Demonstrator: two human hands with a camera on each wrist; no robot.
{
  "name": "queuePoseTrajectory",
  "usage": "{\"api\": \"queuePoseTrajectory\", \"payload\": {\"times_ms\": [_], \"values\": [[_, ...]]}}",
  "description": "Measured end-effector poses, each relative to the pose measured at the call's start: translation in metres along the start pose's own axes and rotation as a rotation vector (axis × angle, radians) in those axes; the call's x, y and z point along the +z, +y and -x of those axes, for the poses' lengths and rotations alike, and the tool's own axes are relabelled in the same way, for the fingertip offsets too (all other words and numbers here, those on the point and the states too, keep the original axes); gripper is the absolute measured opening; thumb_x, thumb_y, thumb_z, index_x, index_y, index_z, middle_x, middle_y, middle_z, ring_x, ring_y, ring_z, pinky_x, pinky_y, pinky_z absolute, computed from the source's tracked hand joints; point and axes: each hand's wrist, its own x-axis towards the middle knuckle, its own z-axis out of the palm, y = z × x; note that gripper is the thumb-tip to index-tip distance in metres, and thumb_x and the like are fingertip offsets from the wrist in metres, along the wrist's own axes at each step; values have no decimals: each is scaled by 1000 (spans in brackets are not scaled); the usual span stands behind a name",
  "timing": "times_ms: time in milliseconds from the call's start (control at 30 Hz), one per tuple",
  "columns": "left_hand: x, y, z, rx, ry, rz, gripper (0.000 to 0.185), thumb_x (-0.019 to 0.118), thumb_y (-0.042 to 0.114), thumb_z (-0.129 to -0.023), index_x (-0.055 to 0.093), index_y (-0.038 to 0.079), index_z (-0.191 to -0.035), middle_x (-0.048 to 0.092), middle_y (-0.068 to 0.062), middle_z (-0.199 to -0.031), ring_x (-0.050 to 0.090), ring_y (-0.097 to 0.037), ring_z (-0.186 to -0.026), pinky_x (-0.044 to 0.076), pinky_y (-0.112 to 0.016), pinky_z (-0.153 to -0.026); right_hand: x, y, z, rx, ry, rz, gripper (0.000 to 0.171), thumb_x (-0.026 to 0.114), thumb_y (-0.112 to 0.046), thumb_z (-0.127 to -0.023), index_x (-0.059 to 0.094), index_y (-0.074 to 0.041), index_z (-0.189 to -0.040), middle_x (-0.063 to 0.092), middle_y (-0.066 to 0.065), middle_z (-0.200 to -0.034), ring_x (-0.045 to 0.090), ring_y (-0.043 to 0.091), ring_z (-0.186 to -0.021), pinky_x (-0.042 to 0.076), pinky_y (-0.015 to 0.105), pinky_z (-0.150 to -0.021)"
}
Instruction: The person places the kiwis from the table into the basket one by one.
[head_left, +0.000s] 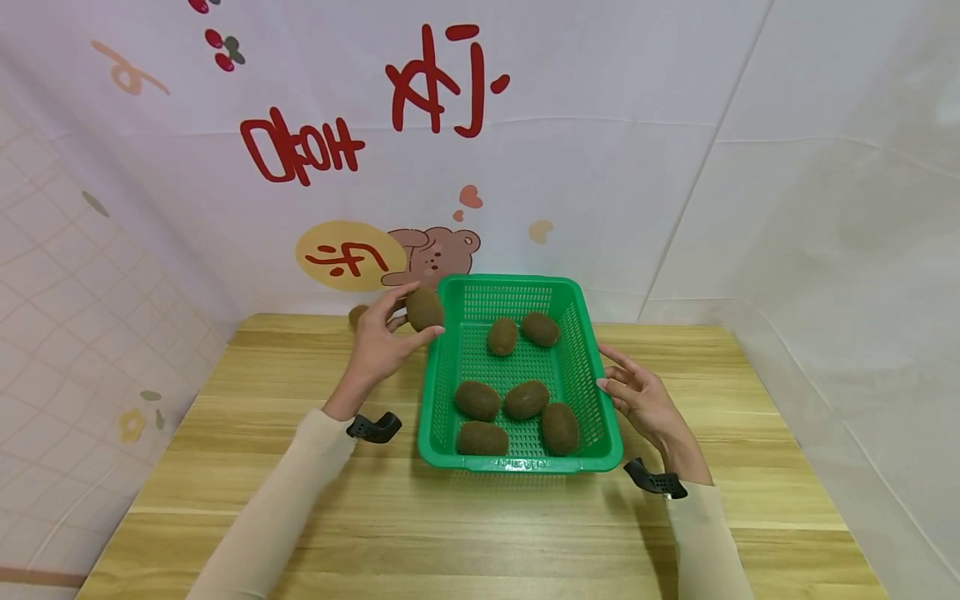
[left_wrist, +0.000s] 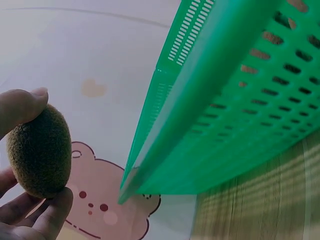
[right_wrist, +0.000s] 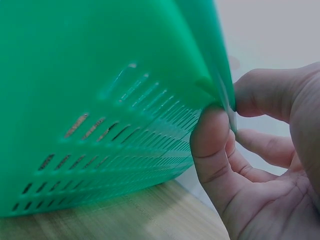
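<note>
A brown kiwi (left_wrist: 40,152) is pinched between the thumb and fingers of my left hand (head_left: 381,340). That hand holds it at the left rim of a green plastic basket (head_left: 432,400), above the table. On the basket's right side, my right hand (head_left: 641,400) grips the rim, thumb on the outer edge and fingers beneath, as the right wrist view shows. Several kiwis lie inside the basket: two toward the back, such as one kiwi (head_left: 502,337), and a group near the front, including another kiwi (head_left: 560,428).
One more kiwi (head_left: 358,316) sits on the wooden table (head_left: 480,533) at its back edge, partly hidden behind my left hand. A white cloth (head_left: 600,167) with red lettering and a printed bear hangs behind the table. Pale cloth also stands at both sides.
</note>
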Motion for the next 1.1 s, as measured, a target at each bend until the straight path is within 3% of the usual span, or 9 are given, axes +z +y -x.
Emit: {"api": "queuePoseTrajectory", "payload": {"times_ms": [200,600,1100], "values": [[9,4,-1,37,-12,28,72,84,4,-83,51,-1,-147,47,-23,-151,51,-40,-137,47,-54,-111,-1,1,0,-8,-14,-7,71,60,-3,-103,22,-4,-163,64,1,-108,67,8,-93,60,21,-81],[24,4,-4,39,-62,47,71,84,4,-84,52,1,-147,51,-22,-147,54,-38,-134,48,-53,-111,2,-2,1,-1,-8,-1,72,61,-4,-102,23,-6,-163,64,2,-110,67,8,-93,60,20,-80],[32,13,-6,54,-172,-11,69,84,6,-85,53,1,-146,55,-21,-142,55,-37,-131,50,-55,-109,0,1,0,1,-5,5,70,60,-3,-103,24,-7,-163,63,1,-109,66,8,-92,59,20,-79]]}}
